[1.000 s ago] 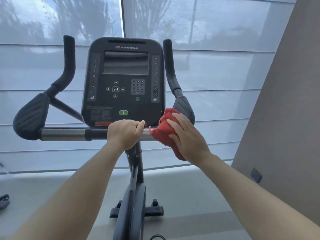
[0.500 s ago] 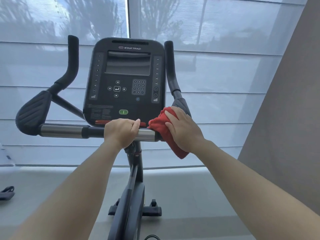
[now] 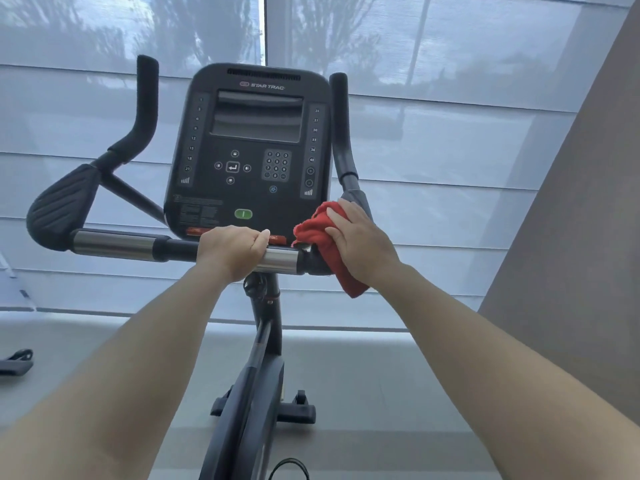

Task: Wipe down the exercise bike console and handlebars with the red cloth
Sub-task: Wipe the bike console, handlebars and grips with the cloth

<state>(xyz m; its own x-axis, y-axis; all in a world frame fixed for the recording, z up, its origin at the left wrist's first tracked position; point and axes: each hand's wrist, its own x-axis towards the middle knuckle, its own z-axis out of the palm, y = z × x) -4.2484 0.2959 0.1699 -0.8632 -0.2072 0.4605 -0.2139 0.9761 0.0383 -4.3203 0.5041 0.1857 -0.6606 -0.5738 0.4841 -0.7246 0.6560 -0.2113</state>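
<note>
left hand (image 3: 235,252) clenched round bar (image 3: 114,244) below console (image 3: 256,150) | right hand (image 3: 360,240), fingers (image 3: 337,216) flat, presses red cloth (image 3: 311,230) beside console | risk: cloth (tail dangling) may slip; may nudge buttons (image 3: 276,165)

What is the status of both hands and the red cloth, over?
Left hand grips the handlebar crossbar. Right hand presses red cloth on the bar's right end, beside console. Nothing blocks the wipe.

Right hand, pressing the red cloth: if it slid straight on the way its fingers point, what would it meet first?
The right hand points up and left across the red cloth. Beyond the cloth, it would likely meet the lower right corner of the Star Trac console first, though depth is unclear.
</note>
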